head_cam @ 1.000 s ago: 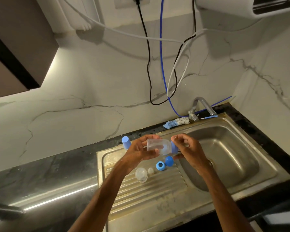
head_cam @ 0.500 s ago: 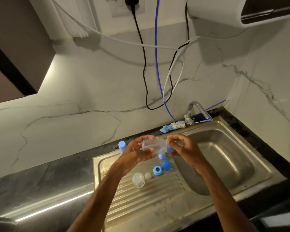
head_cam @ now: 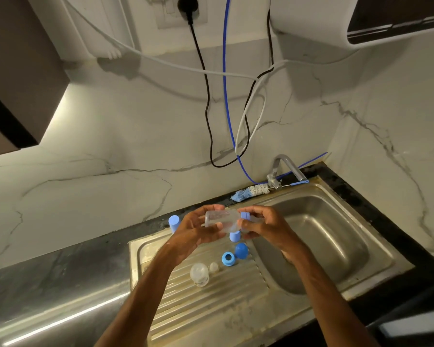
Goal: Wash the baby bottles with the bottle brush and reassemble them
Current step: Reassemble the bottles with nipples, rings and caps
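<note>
Two hands hold one clear baby bottle (head_cam: 221, 220) sideways above the sink drainboard (head_cam: 211, 304): left hand (head_cam: 198, 230) grips its body, right hand (head_cam: 263, 225) pinches its blue collar (head_cam: 245, 215).

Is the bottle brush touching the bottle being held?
Apart. The head view shows the bottle brush lying by the tap, clear of the held bottle.

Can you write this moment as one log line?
left hand: holds clear bottle sideways | right hand: grips its blue collar | bottle brush: lies beside tap | drainboard: loose blue ring, blue cap
</note>
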